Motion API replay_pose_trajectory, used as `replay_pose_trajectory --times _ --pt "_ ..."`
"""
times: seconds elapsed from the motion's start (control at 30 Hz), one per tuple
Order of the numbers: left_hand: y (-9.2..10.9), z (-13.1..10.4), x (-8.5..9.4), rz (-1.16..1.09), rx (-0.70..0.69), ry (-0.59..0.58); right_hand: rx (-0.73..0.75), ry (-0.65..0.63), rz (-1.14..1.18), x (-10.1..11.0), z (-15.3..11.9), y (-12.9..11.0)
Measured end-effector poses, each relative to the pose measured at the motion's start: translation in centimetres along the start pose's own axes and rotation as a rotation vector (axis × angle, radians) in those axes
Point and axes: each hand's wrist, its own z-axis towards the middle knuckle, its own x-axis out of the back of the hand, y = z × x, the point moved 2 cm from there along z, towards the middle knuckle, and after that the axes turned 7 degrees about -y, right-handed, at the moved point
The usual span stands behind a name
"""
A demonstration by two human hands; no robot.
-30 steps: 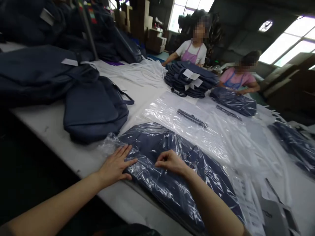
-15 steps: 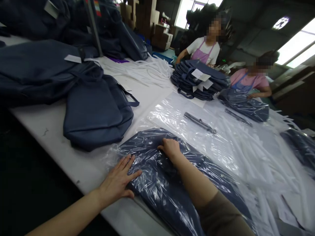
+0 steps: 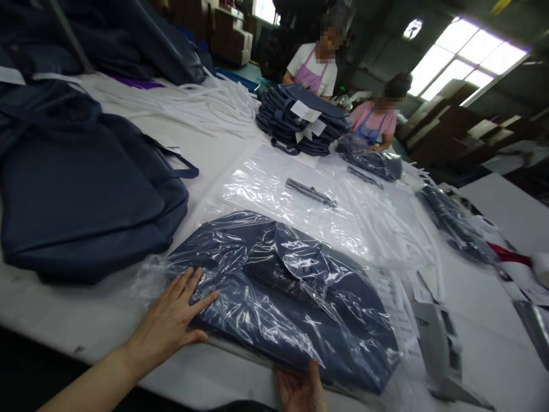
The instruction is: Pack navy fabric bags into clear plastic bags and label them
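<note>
A dark blue bag (image 3: 266, 309) lies flat in a clear plastic sleeve in front of me. My left hand (image 3: 169, 320) rests on its near left corner with fingers spread, beside the crumpled end of the plastic. At the near edge, my right hand (image 3: 300, 392) has its thumb up against the wrapped bag and its fingers beneath, partly hidden. To the left sits an unwrapped dark blue bag (image 3: 86, 200) with a strap loop and a white tag.
Flat plastic sleeves (image 3: 253, 183) lie behind the wrapped bag, with a dark narrow object (image 3: 311, 191) on them. A grey tape dispenser (image 3: 437, 343) stands at right. Beyond are stacked bags (image 3: 300, 117), white strips (image 3: 171, 106) and two people working.
My right hand has left the top of the wrapped bag and moved to its near edge. My left hand stays on the corner. The view has turned rightward.
</note>
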Motion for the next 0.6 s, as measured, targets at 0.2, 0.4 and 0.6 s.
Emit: replay_pose_trajectory --times 0.2,0.4,0.6 --pt "-0.3 0.0 -2.3 0.011 0.043 0.026 0.321 0.323 0.139 -4.7 3.4 -4.2" --pt "2.2 1.7 -2.6 0.000 0.084 0.237 0.585 0.404 0.180 -9.0 3.6 -14.4" --pt "11.6 3.2 -2.6 -0.315 0.090 0.338 1.111 0.393 -0.425 -11.1 -6.0 -27.3"
